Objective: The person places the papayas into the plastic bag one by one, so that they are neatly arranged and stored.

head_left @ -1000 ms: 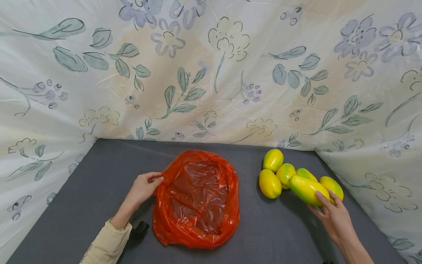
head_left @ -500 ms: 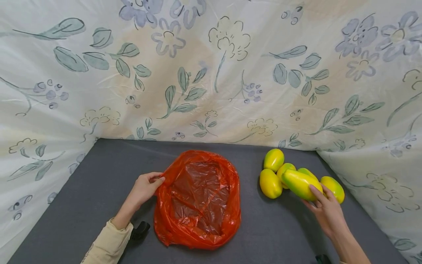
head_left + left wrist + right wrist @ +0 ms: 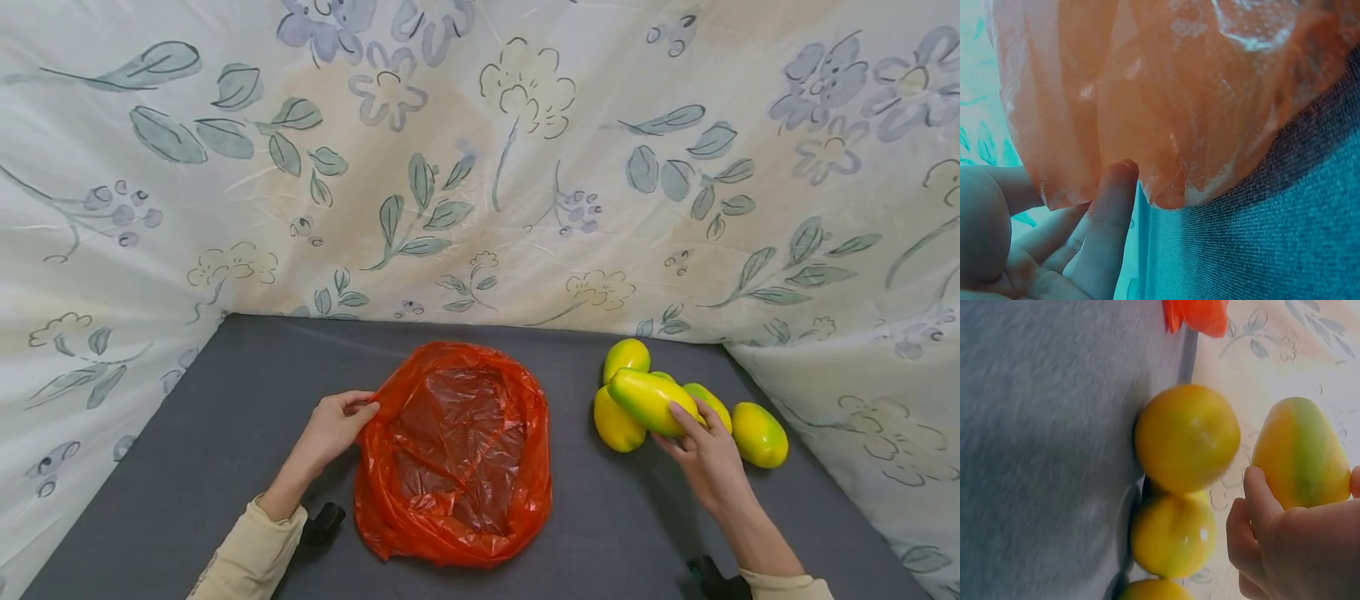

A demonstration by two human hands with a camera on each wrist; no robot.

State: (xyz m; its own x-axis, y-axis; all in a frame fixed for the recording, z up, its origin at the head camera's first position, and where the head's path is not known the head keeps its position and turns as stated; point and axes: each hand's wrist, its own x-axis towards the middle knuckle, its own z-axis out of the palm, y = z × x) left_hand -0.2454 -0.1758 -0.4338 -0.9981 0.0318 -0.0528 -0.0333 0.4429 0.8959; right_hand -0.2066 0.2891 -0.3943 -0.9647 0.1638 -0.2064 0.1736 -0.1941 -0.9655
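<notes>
A red plastic bag (image 3: 536,467) stands with its mouth spread wide at the middle of the grey table. My left hand (image 3: 337,425) pinches its left rim between thumb and fingers; in the left wrist view the thin bag wall (image 3: 1147,94) drapes over the fingertips. On the right, my right hand (image 3: 708,467) grips a yellow-green papaya (image 3: 648,400) by its near end, raised above the table. In the right wrist view the papaya (image 3: 1300,456) appears apart from the other fruits. It partly covers several of them in the head view.
Several yellow-green fruits lie at the back right, among them one at the rear (image 3: 627,357), one at the left (image 3: 617,427) and one at the far right (image 3: 760,435). A floral cloth (image 3: 480,167) hangs behind and at both sides of the grey table (image 3: 277,367).
The right hand has moved left with the papaya, away from the rightmost fruit and toward the bag. The left hand keeps its hold on the bag's rim.
</notes>
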